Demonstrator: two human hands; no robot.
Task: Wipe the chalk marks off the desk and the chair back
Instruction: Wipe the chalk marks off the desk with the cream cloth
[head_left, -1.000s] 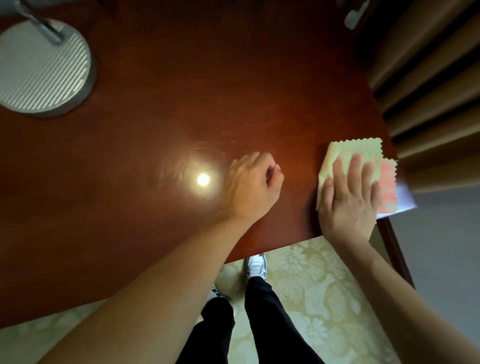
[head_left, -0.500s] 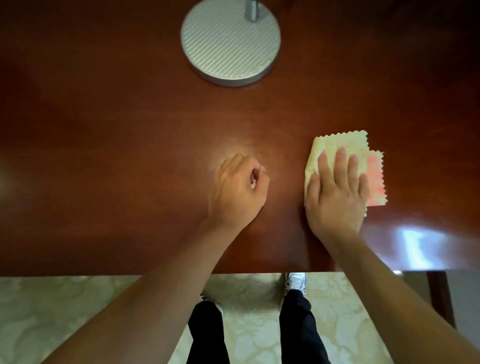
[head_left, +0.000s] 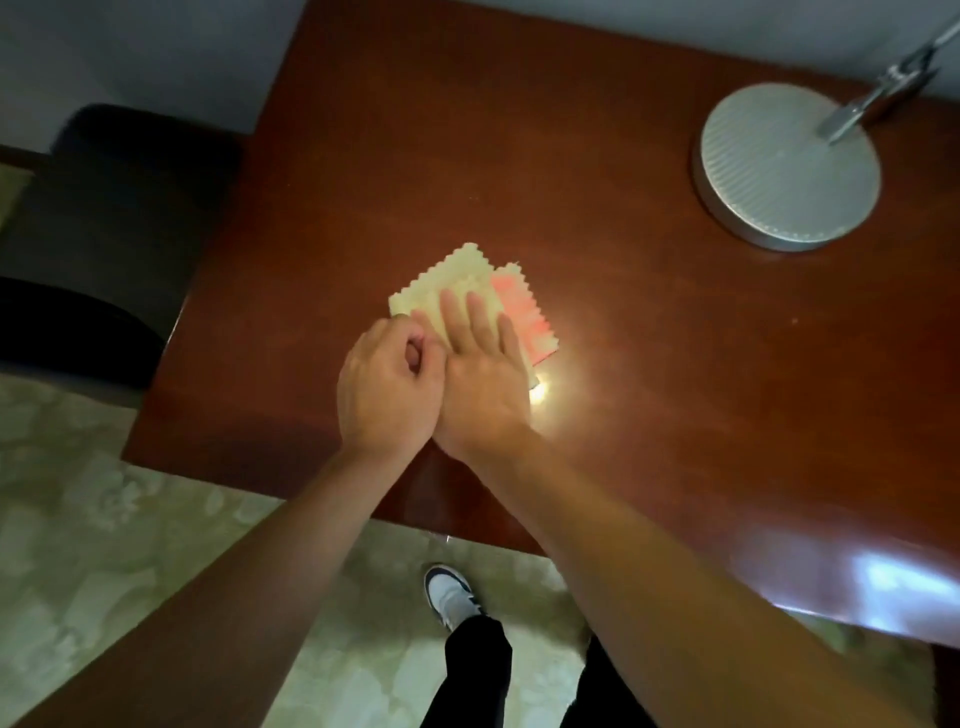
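A folded yellow cloth (head_left: 447, 280) with a pink-stained edge lies on the dark red-brown desk (head_left: 597, 322). My right hand (head_left: 483, 374) presses flat on the cloth with straight fingers. My left hand (head_left: 387, 384) is curled into a loose fist right beside it, touching the right hand and the cloth's near left corner; whether it pinches the cloth I cannot tell. A dark chair (head_left: 98, 234) stands at the desk's left end. No chalk marks show on the desk or the chair.
A round silver lamp base (head_left: 784, 171) with its chrome stem sits at the desk's far right. A bright light glare lies just right of my right hand. Patterned pale carpet (head_left: 130, 545) and my legs and a white shoe are below the desk's near edge.
The cloth under my right hand has slid left across the desk, towards its left end. My left hand, apart before, now touches the right hand. The view swung left, revealing the chair.
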